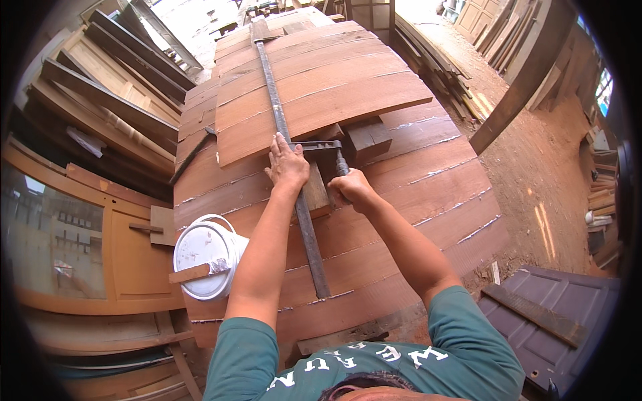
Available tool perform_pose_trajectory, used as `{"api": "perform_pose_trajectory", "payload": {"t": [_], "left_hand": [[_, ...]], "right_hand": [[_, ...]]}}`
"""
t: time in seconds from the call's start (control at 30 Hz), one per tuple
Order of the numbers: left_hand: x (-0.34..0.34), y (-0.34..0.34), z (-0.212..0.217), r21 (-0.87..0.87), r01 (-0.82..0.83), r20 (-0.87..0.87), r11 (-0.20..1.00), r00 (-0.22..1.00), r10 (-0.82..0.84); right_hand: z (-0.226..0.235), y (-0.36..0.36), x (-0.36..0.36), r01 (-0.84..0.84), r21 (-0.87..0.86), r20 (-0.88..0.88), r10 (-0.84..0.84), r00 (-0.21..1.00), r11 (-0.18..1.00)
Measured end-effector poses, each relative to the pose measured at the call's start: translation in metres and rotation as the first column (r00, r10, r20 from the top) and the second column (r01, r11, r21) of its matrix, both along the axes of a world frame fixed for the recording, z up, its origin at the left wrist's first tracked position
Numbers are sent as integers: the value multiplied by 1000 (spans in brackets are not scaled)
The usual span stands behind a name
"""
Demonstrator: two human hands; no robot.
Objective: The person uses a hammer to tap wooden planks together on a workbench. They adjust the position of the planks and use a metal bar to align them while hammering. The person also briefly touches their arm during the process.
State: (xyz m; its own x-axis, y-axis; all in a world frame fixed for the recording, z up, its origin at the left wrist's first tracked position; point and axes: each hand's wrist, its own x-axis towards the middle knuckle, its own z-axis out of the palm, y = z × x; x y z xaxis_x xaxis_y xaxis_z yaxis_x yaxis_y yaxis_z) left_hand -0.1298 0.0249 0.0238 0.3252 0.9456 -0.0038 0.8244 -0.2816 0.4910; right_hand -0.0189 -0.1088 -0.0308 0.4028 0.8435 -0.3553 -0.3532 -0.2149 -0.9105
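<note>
A long steel bar clamp [273, 93] lies lengthwise over a raised panel of glued reddish boards [328, 87]. Its far jaw [259, 31] sits at the panel's far edge, and its sliding jaw [318, 145] is by the near edge. My left hand [289, 164] rests over the bar beside that jaw, fingers curled onto it. Closed around the clamp's screw handle [342, 164] is my right hand [354, 189]; the fingers cover most of its lower end. Wooden blocks [366, 139] lie under the panel's near edge.
Beneath lies a larger board panel [428, 194] with whitish glue lines. A white lidded bucket [206, 254] with a glue-smeared wood strip [190, 273] stands at left, near a dark metal bar [192, 157]. Doors [144, 247] lean at left; a dark door panel [555, 314] lies lower right.
</note>
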Motion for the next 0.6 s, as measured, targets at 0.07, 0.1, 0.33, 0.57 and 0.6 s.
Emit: {"api": "perform_pose_trajectory", "payload": {"t": [0.07, 0.1, 0.33, 0.57, 0.6], "left_hand": [[-2, 2, -2, -10, -8, -34, 1000, 999, 8], [-4, 3, -3, -8, -9, -47, 1000, 999, 9], [-5, 1, -3, 39, 24, -76, 999, 997, -21], [-4, 3, 0, 3, 1, -54, 1000, 999, -1], [-4, 5, 1, 9, -2, -50, 1000, 999, 2]], "right_hand": [[1, 1, -3, 16, -21, 1, -16, 1000, 1000], [3, 1, -5, 25, -33, 1, -25, 1000, 999], [-12, -5, -6, 11, 45, -324, 4, 946, 999], [12, 1, -5, 22, -41, -156, -28, 987, 999], [17, 4, -7, 32, -51, -113, -38, 993, 998]]}}
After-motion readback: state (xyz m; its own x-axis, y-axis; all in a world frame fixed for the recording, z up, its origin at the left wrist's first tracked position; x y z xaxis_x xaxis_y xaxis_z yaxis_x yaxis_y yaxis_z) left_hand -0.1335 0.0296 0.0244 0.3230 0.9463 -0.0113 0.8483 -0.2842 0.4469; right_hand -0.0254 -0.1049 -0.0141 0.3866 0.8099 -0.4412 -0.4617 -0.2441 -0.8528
